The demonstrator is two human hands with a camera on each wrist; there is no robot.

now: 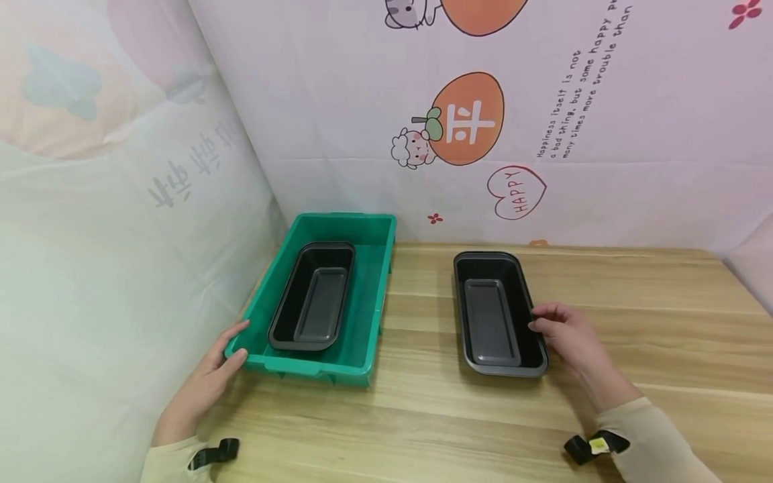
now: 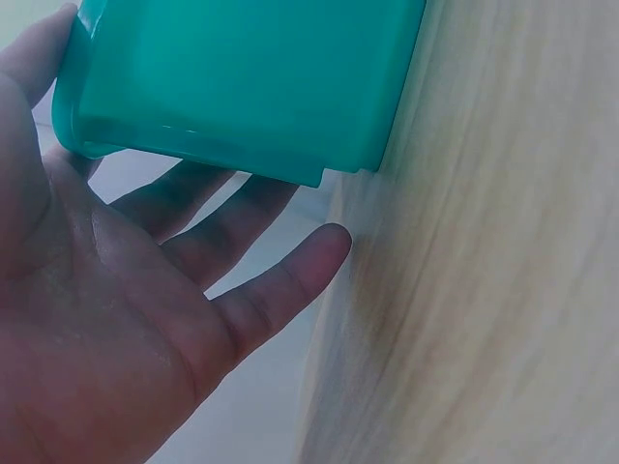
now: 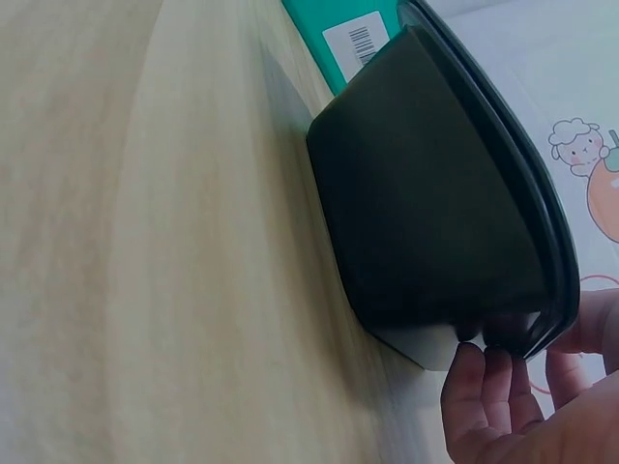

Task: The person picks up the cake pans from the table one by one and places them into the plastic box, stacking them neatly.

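Observation:
A green plastic tray [image 1: 376,322] stands at the left of the table with a dark loaf pan [image 1: 321,305] lying inside it. My left hand [image 1: 208,382] holds the tray's near left corner, thumb at the front rim and fingers along the outer left side. In the left wrist view, the little finger [image 2: 290,285] sticks out apart from the tray. To the right, a second dark loaf pan [image 1: 492,322] is on the wood, its inside facing up. My right hand [image 1: 570,339] pinches its right rim, with fingertips [image 3: 466,362] against the outer wall.
The wooden table [image 1: 417,429] extends past both pans. A printed white cloth [image 1: 338,134] hangs behind it, and another white cloth [image 1: 151,268] rises close beside the tray on the left. The tray's side bears a barcode label [image 3: 360,43].

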